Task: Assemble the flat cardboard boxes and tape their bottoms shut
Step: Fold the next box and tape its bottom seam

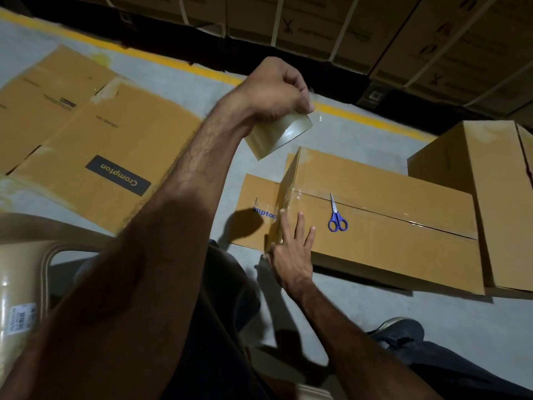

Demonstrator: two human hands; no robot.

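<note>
An assembled cardboard box [389, 241] lies on the floor ahead of me, its flaps meeting in a centre seam covered with clear tape. Blue-handled scissors [337, 215] lie on that seam. My right hand [292, 249] rests flat with straight fingers on the box's near left corner, over the taped edge. My left hand [277, 90] is raised above the floor and grips a roll of clear tape [278, 134], with a loose strip of tape showing at its fingertips. Flat cardboard boxes [95, 157] printed "Crompton" lie spread on the floor to the left.
A second upright box [484, 192] stands against the right end of the first. Strapped cartons [375, 33] are stacked along the far side behind a yellow floor line. A beige chair [26, 255] with another tape roll is at my lower left. My legs and shoe [401, 332] are below.
</note>
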